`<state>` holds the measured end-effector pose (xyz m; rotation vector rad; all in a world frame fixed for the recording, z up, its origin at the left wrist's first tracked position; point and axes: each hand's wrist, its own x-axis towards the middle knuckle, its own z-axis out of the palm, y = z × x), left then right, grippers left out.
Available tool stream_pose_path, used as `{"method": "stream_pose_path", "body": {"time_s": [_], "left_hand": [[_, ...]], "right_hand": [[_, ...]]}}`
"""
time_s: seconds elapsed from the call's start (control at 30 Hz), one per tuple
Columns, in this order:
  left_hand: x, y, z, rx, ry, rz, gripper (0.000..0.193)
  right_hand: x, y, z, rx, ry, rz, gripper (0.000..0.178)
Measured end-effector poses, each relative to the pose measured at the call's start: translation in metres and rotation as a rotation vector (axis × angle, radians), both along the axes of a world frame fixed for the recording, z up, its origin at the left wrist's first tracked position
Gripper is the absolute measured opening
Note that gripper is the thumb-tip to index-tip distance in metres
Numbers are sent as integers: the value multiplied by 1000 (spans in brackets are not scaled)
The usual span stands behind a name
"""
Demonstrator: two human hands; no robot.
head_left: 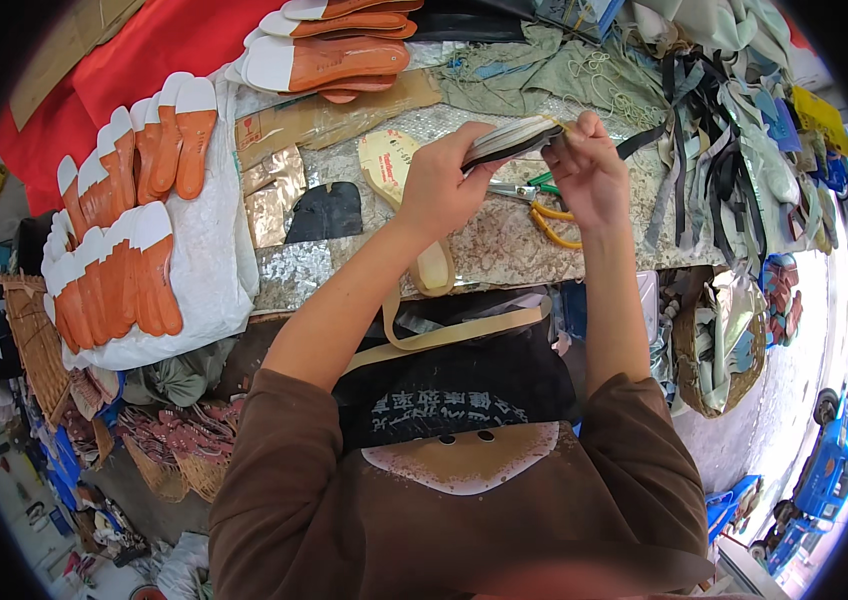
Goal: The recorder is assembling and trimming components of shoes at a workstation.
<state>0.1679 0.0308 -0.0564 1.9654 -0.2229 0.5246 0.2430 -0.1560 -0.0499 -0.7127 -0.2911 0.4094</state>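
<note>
Both hands, left hand and right hand, grip sole.

Flat brown cardboard package with red label on the table, yellow tag at far right

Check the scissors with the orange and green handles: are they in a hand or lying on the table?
Lying on the table. The scissors rest under both hands, which grip a shoe sole.

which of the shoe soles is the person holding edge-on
The pale sole with a dark edge, gripped between the left hand and right hand; the orange-and-white soles lie flat in rows.
</note>
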Motion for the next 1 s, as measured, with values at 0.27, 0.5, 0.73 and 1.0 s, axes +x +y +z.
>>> {"method": "stream_pose_path", "body": {"time_s": [0.27,0.5,0.73,1.0], "left_hand": [[18,24,-15,-324,32,170,22],[34,5,-11,70,1,281,29],[55,-8,-18,203,-73,335,30],[51,-8,-14,-136,147,122,34]], "right_hand": [[105,-71,-27,-349,-65,-439,5],[123,-40,-22,-1604,-1350,-880,25],[38,24,-7,-972,-537,-312,53],[36,33,-24,-860,-501,-395,58]]}}
